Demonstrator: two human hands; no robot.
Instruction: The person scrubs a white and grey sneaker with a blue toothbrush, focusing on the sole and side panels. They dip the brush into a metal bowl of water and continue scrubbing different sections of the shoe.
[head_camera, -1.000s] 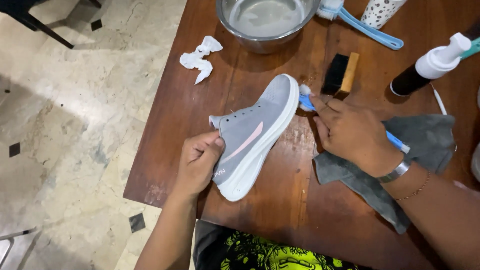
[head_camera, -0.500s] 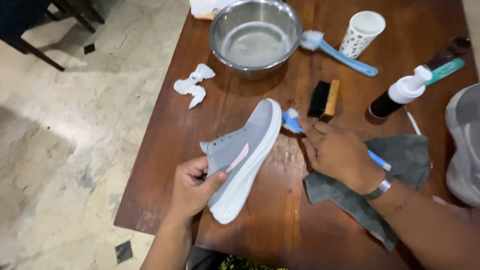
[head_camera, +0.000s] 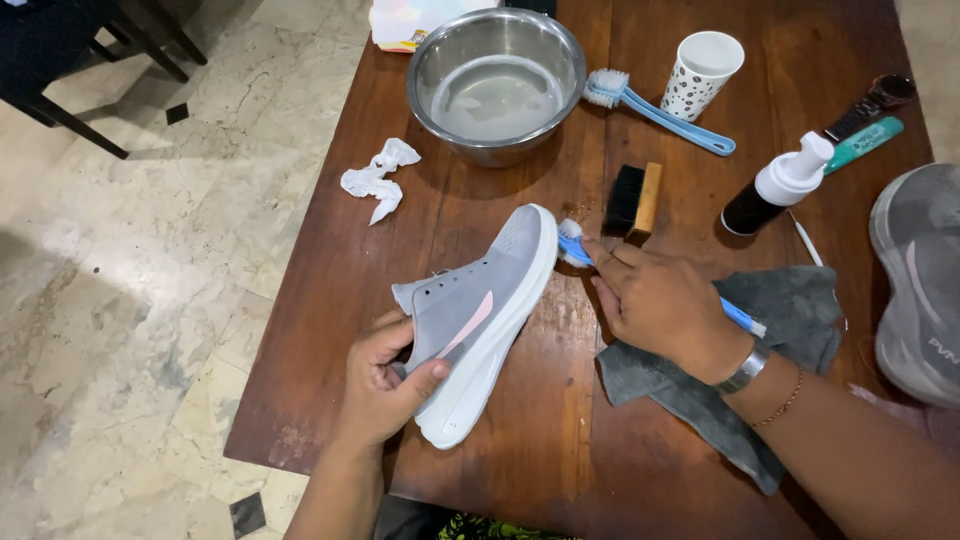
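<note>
A grey sneaker (head_camera: 480, 310) with a pink side stripe and white sole rests tilted on its side on the brown wooden table (head_camera: 330, 300). My left hand (head_camera: 385, 385) grips it at the heel. My right hand (head_camera: 665, 305) holds a small blue-handled brush (head_camera: 575, 245), whose white bristle head touches the sole near the toe. The handle end sticks out past my wrist. A grey cloth (head_camera: 790, 310) lies under my right hand and forearm.
A steel bowl (head_camera: 497, 85) of water stands at the back, with a long blue brush (head_camera: 650, 105) and a dotted cup (head_camera: 705, 72) beside it. A black-bristled wooden brush (head_camera: 635, 200), a pump bottle (head_camera: 775, 187), crumpled tissue (head_camera: 375, 180) and a second grey shoe (head_camera: 920, 280) lie around.
The view has tilted up, bringing the bowl, cup and second shoe into sight. Both hands keep their hold; the brush stays against the sole near the toe.
</note>
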